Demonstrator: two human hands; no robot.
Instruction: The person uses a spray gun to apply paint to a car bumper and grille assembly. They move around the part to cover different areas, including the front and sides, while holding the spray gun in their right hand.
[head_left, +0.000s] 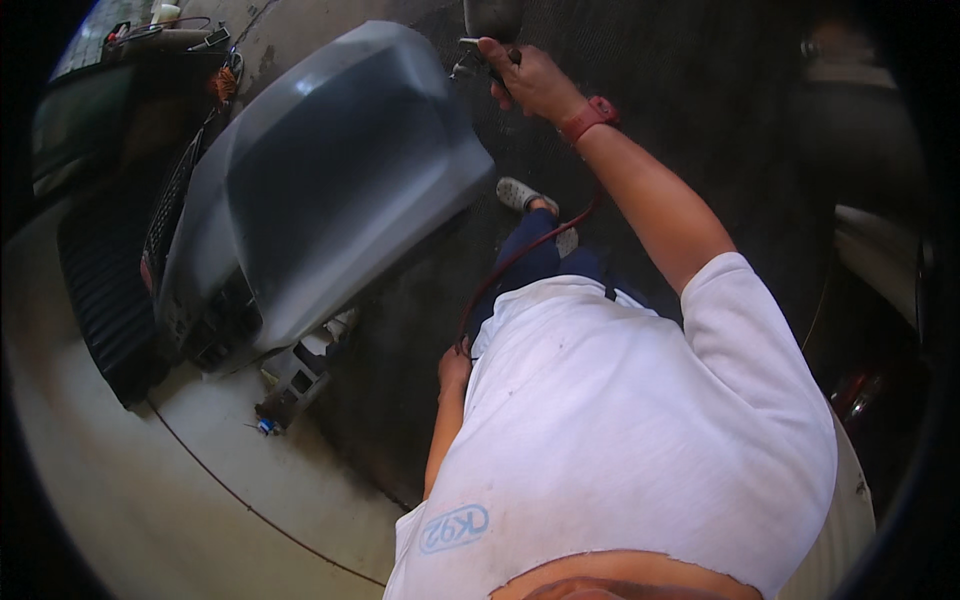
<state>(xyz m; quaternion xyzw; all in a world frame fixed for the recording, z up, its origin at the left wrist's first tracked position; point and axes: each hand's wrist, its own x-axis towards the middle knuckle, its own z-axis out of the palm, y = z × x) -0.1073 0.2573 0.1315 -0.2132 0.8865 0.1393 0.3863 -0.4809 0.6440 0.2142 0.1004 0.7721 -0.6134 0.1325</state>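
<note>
I held a spray tool up by the big grey car part.

My right hand was far out in front, its fingers wrapped tight around the spray tool, just past the far edge of the grey car part. I think the tool was hard and a bit heavy, best held by its handle. A red hose hung from it and could get in my way. My left hand was low by my white shirt; I could not tell how its fingers were. A black grille lay on the left on the floor.
</note>
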